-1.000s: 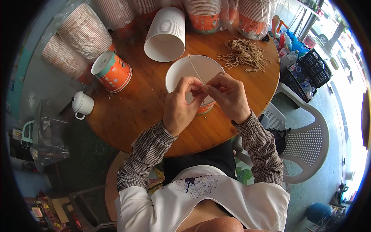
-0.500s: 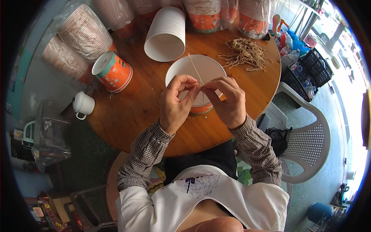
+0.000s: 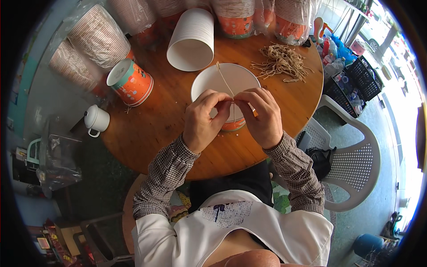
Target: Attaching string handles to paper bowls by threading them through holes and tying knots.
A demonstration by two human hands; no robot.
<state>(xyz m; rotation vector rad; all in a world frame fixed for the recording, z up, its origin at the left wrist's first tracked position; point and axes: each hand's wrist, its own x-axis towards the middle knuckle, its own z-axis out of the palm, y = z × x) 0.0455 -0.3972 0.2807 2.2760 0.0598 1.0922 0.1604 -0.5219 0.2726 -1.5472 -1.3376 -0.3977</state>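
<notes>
Over a wide paper bucket (image 3: 202,86), white inside with an orange printed outside, my two hands meet fingertip to fingertip. My left hand (image 3: 203,119) pinches a thin tan string (image 3: 224,79) between thumb and forefinger. From the other side my right hand (image 3: 262,116) pinches the same string. One length runs up to the bucket's far rim, where it passes over the edge. Another length hangs down from the fingertips toward the near rim. Whether the string is knotted where the fingers meet is hidden.
A heap of tan strings (image 3: 282,62) lies right of the bucket. Behind it a stack of white buckets (image 3: 190,49) rests on its side. An upturned orange bucket (image 3: 138,84) and a white lidded mug (image 3: 96,119) stand left. Bagged bucket stacks (image 3: 100,38) line the far edge.
My fingertips have drawn closer together and my left fingers have curled over the string. The bucket has stayed put.
</notes>
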